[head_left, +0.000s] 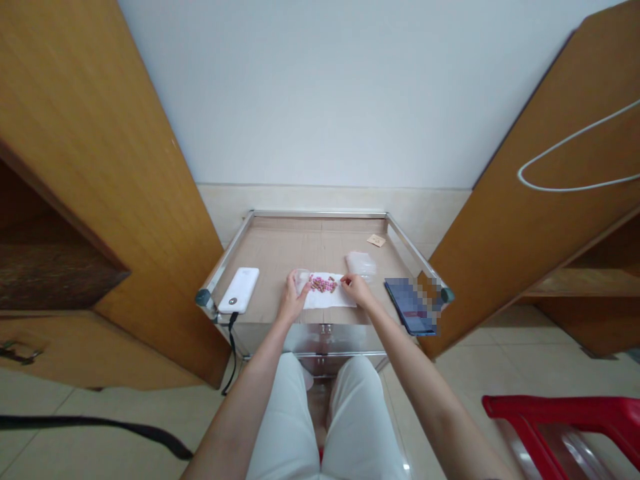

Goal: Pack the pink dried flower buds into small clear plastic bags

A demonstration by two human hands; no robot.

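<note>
My left hand (294,298) is closed around a clear plastic bag (301,279) at the left end of a white sheet of paper (320,301). On that paper lies a loose pile of small pink and brown pieces (324,285), perhaps beads or pills; they are too small to name. My right hand (356,289) rests over the paper's right side, with thumb and fingertips pinched together beside the pile. Whatever sits in that pinch is too small to see. Just behind the right hand is a stack of clear plastic bags (361,265).
A white power bank (240,291) with a black cable (231,347) lies at the table's left. A tablet or phone (407,307) is at the right edge, and a small tan card (376,240) farther back. Metal rails (320,214) edge the tabletop. Wooden cabinets flank it; a red stool (560,405) stands lower right.
</note>
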